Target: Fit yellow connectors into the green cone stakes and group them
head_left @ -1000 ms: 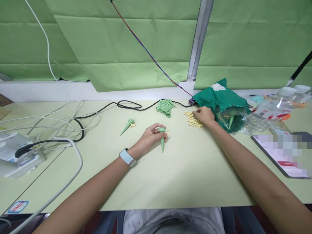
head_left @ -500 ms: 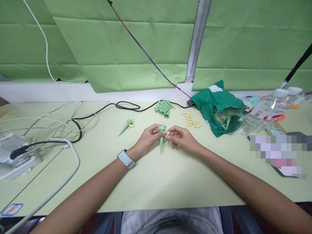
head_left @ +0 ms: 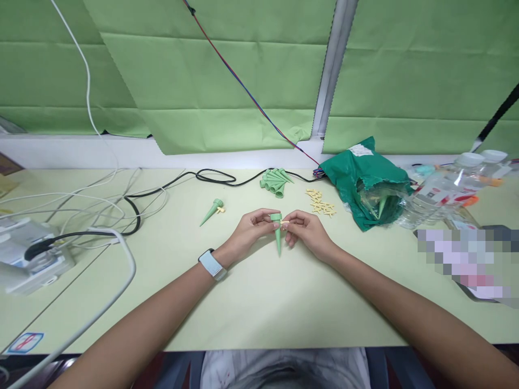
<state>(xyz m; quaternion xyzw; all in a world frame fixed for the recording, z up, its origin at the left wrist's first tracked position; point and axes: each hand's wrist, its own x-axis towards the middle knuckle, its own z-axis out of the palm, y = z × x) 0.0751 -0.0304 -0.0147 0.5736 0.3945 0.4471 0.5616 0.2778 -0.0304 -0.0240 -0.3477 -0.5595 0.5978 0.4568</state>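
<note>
My left hand pinches a green plastic plant watering spike near its wide top, its point hanging down. Against the side of that spike sits a small yellow valve, gripped between the thumb and fingers of my right hand. Whether the valve is seated in the spike I cannot tell. Another green spike with a yellow valve on its side lies to the left. Behind my hands rests a pile of green spikes, and right of it a scatter of loose yellow valves.
A torn green bag with more inside lies at the back right, beside clear plastic bottles. Farther right is a blurred-out flat device. Black and white cables and a power strip take up the left side.
The spike, held in my left hand, and the valve, in my right, have moved slightly right in view. The valve is now turned more sideways against the spike.
</note>
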